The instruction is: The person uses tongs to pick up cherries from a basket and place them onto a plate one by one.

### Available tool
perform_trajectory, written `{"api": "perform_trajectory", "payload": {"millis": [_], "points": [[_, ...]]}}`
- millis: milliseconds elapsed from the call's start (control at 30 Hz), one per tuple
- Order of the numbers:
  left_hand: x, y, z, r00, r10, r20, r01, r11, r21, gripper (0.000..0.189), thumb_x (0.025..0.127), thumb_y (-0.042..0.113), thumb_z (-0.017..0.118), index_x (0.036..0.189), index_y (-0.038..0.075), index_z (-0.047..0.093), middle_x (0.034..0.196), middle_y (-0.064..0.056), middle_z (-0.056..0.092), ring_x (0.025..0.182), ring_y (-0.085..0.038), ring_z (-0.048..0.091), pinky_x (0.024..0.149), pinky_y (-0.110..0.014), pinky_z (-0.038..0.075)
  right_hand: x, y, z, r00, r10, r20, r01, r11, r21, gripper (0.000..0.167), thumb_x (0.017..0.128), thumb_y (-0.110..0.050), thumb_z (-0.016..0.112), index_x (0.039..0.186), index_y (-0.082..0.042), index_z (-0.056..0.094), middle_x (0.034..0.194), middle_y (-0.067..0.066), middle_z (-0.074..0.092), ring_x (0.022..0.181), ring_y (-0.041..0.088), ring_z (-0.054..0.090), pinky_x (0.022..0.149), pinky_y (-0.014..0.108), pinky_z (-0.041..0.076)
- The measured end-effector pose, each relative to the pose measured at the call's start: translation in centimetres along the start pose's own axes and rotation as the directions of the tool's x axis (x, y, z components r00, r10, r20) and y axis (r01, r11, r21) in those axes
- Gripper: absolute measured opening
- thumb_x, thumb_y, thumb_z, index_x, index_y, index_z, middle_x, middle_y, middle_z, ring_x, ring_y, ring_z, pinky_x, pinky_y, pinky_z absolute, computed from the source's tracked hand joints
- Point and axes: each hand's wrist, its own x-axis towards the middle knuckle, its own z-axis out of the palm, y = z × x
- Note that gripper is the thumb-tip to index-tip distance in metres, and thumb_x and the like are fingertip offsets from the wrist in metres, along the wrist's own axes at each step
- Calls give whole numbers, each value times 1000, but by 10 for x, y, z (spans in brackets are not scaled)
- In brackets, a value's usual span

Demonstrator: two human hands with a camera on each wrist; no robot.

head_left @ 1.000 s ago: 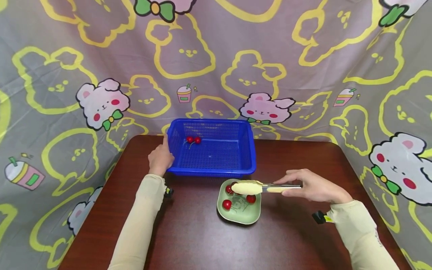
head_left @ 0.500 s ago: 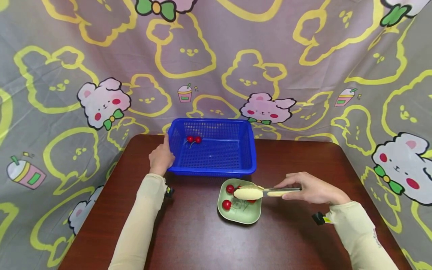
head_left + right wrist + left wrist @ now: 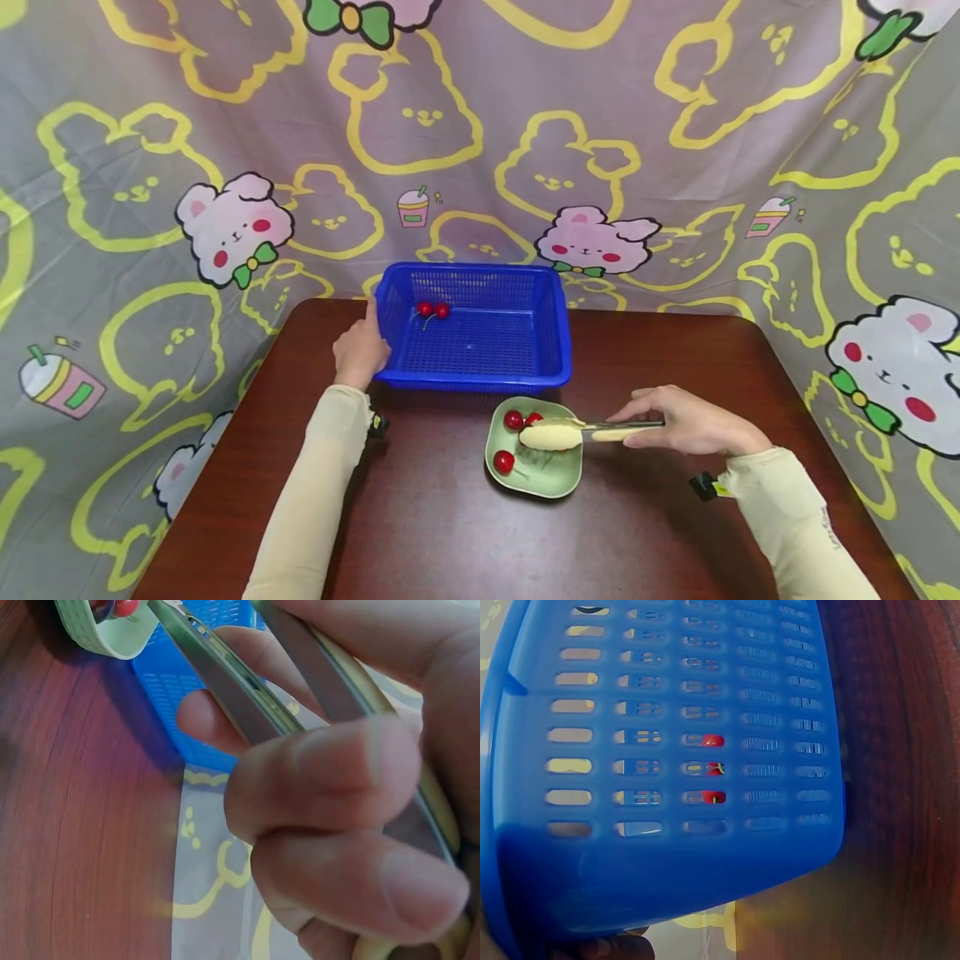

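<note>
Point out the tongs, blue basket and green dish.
Tongs [image 3: 553, 436]: head view, on the near cream-coloured tip.
Blue basket [image 3: 480, 348]: head view, on its bare mesh floor.
Green dish [image 3: 542, 480]: head view, on its bare inside, towards the person.

Plastic basket [image 3: 480, 381], centre of head view: uniform blue. Cherries [image 3: 442, 311]: red, green stems. Dish [image 3: 551, 481], lower centre: pale green. Tongs [image 3: 552, 435]: cream heads, silvery arms. Tabletop [image 3: 442, 525]: reddish-brown, wood-grained. Backdrop cloth [image 3: 450, 192], upper frame: grey-mauve, yellow bear outlines.

Bare left hand [image 3: 360, 348] and right hand [image 3: 690, 423]; long cream sleeves [image 3: 311, 483]; black wrist units [image 3: 377, 427], yellow-marked; small dark lettering [image 3: 829, 529] on the right sleeve [image 3: 787, 508].
</note>
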Motion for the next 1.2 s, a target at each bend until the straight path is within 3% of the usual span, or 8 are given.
{"api": "perform_trajectory", "payload": {"millis": [167, 433, 533, 633, 700, 867, 1067, 1200], "points": [[0, 1, -1, 1000, -3, 3, 3, 1000, -2, 88, 94, 16, 62, 166, 11, 13, 129, -29, 64, 101, -50, 68, 85, -64, 52, 1, 0, 1, 1000, 15, 7, -14, 1000, -24, 31, 90, -35, 80, 121, -30, 78, 104, -19, 72, 98, 10, 60, 82, 30, 51], [-1, 2, -1, 1000, -8, 8, 8, 1000, 2, 87, 94, 16, 61, 167, 11, 12, 131, -29, 63, 103, -52, 67, 85, -65, 52, 3, 2, 5, 1000, 17, 20, -17, 1000, -14, 32, 90, -34, 81, 121, -28, 78, 101, -16, 70, 90, 10, 59, 77, 29, 50], [-2, 2, -2, 1000, -13, 7, 13, 1000, 3, 87, 94, 16, 61, 166, 12, 13, 131, -29, 63, 104, -52, 67, 86, -65, 52, 3, 3, 6, 999, 32, 17, -32, 999, -29, 33, 90, -34, 81, 122, -29, 78, 108, -16, 73, 108, 23, 65, 90, 41, 53], [-2, 3, -2, 1000, -16, 7, 16, 1000, 1, 87, 94, 16, 62, 166, 12, 13, 131, -29, 64, 104, -52, 67, 86, -65, 52, 3, 3, 7, 999, 48, 19, -47, 998, -38, 33, 89, -34, 81, 122, -29, 78, 115, -15, 74, 124, 38, 62, 101, 57, 50], [-2, 3, -2, 1000, -16, 5, 16, 1000, -2, 88, 94, 16, 62, 166, 12, 14, 130, -28, 64, 104, -51, 67, 86, -65, 52, 3, 3, 8, 999, 44, 16, -43, 998, -44, 34, 89, -34, 81, 122, -29, 78, 116, -15, 75, 126, 40, 61, 102, 59, 48], [-1, 2, -3, 1000, -17, 10, 17, 1000, -4, 88, 94, 16, 62, 166, 12, 13, 131, -28, 63, 105, -51, 67, 87, -64, 52, 3, 4, 8, 1000, 22, 5, -21, 997, -69, 34, 89, -35, 81, 122, -29, 78, 114, -16, 74, 116, 31, 65, 95, 48, 52], [-1, 2, -4, 1000, -15, 16, 15, 1000, 0, 88, 94, 16, 62, 167, 12, 12, 132, -28, 63, 105, -51, 67, 85, -64, 52, -1, 2, 4, 999, 41, -16, -42, 997, -62, 35, 90, -35, 81, 124, -28, 77, 121, -11, 74, 133, 44, 56, 105, 64, 45], [0, 2, -3, 1000, -15, 20, 15, 1000, 4, 88, 94, 16, 61, 167, 12, 11, 131, -28, 63, 104, -50, 67, 84, -63, 53, -4, -1, 0, 999, 43, -29, -44, 999, -23, 35, 91, -38, 79, 126, -29, 76, 122, -12, 74, 136, 48, 53, 106, 68, 42]]}}
